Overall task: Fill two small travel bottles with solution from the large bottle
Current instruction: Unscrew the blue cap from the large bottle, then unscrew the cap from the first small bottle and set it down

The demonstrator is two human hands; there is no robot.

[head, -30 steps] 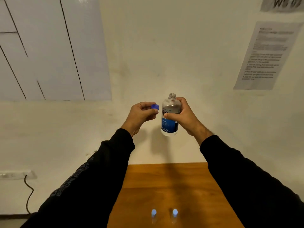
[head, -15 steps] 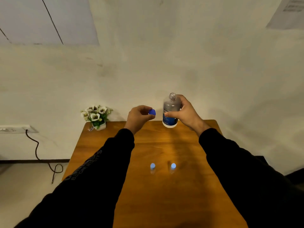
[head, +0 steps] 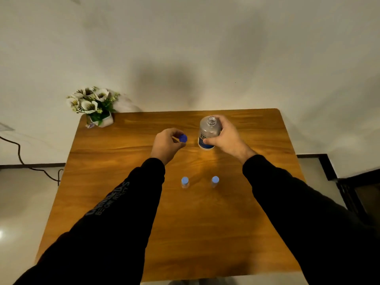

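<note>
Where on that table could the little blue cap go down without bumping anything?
The left side of the table is bare, between the flower pot and the left sleeve. The near edge below the two small bottles is free too. It is crowded in the middle, around the large bottle and both hands.

Wooden table (head: pixel 236 233) against plain pale wall (head: pixel 185 48); flowers (head: pixel 92 103) at far-left corner; black cable (head: pixel 24 161) trailing over glossy floor (head: pixel 20 212) (dim, warm light).

A wooden table (head: pixel 127 202) carries two capped travel bottles (head: pixel 185 182) and a flower pot (head: pixel 101 120).
</note>
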